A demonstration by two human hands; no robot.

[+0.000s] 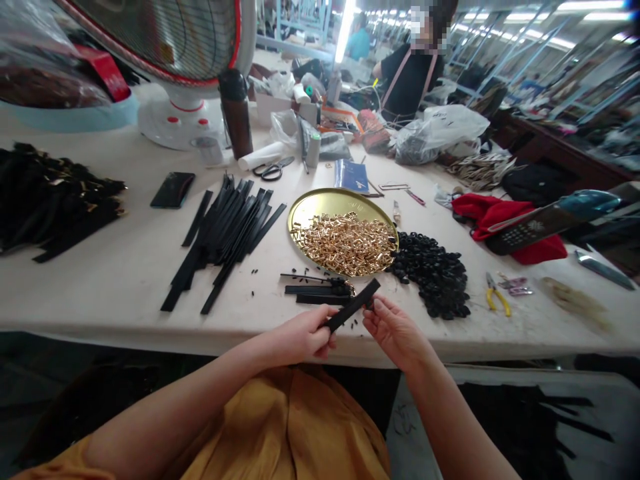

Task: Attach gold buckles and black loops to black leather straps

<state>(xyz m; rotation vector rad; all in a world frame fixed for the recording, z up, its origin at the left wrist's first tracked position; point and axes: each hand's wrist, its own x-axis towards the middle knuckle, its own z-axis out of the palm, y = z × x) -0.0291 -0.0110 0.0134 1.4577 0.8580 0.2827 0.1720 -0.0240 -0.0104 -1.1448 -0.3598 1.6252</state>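
My left hand (319, 332) is closed around the lower end of a flat black strap (356, 305), which slants up to the right. Beside the strap's upper end, the fingertips of my right hand (395, 329) pinch a small dark piece, mostly hidden; it may be a black loop. Just beyond my hands lie several black straps (313, 291) with gold-coloured fittings at their right ends. Behind them, a round gold tray (320, 201) holds a heap of small gold-coloured metal buckles (350, 243). A pile of small black loops (433, 273) touches the tray's right side.
Loose black straps (225, 230) lie to the left, with a phone (173, 190) and a bundle of finished-looking straps (55, 200) farther out. Scissors (271, 171), a dark bottle (236, 117) and a fan (180, 113) stand behind. Yellow-handled pliers (497, 297) lie right. A person (407, 73) stands beyond.
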